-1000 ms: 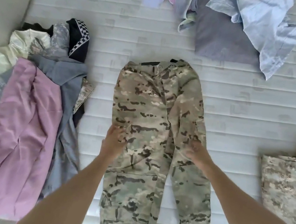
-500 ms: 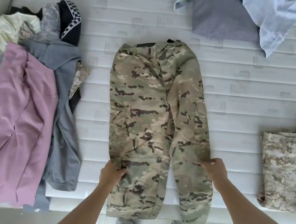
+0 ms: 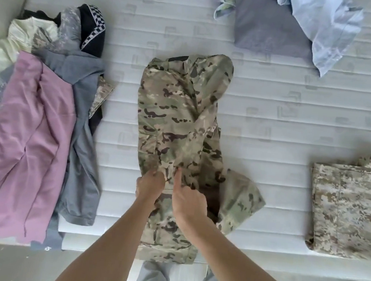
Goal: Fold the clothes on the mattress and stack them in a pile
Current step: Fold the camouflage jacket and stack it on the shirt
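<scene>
Camouflage trousers point(image 3: 178, 115) lie lengthwise in the middle of the white mattress point(image 3: 277, 119), waistband at the far end. Their right leg is drawn across onto the left leg, and its lower part bulges out to the right. My left hand point(image 3: 149, 186) is closed on the fabric near the knee. My right hand point(image 3: 189, 198) sits right beside it, gripping the folded-over leg with the forefinger stretched out. A folded pale camouflage garment point(image 3: 354, 209) lies at the right edge of the mattress.
An unfolded heap fills the left side: a pink garment point(image 3: 19, 142), a grey hoodie point(image 3: 84, 131), cream and black pieces behind. A grey garment point(image 3: 265, 28) and a light blue shirt point(image 3: 324, 24) lie at the far end. The mattress's near edge point(image 3: 281, 261) runs just below my hands.
My right hand has swung left from the trousers' right edge, carrying the right leg over the left one. My left hand moved slightly inward. The two hands are now side by side.
</scene>
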